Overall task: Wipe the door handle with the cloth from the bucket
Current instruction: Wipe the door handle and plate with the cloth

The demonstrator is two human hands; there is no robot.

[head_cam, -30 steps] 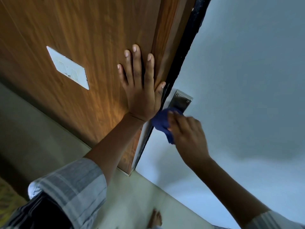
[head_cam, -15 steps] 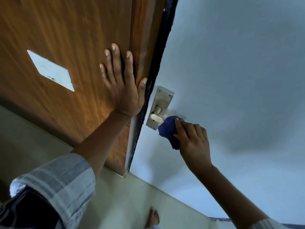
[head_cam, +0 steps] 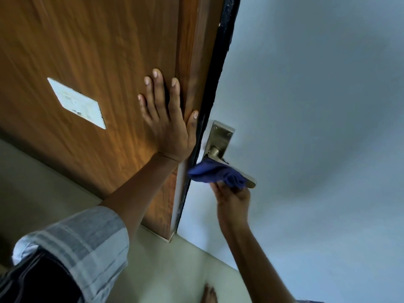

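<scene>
A metal door handle [head_cam: 251, 182] with its backplate [head_cam: 220, 136] is fixed on the pale blue-grey door face. A dark blue cloth [head_cam: 215, 172] is draped over the lever, covering most of it; only the lever's tip and its neck show. My right hand [head_cam: 232, 199] grips the cloth from below, fingers curled up around the lever. My left hand [head_cam: 167, 123] lies flat with fingers spread on the brown wooden panel [head_cam: 98, 51], its thumb at the dark door edge [head_cam: 218, 73]. No bucket is in view.
A white switch plate [head_cam: 76, 103] is set in the wooden panel to the left. Pale floor tiles [head_cam: 166, 270] lie below, with a bare foot [head_cam: 208, 294] at the bottom edge. My striped sleeve [head_cam: 76, 243] fills the lower left.
My right hand has dropped from the top of the lever to beneath it, pulling the cloth along and over the lever. The backplate is now uncovered. My left hand stays pressed flat.
</scene>
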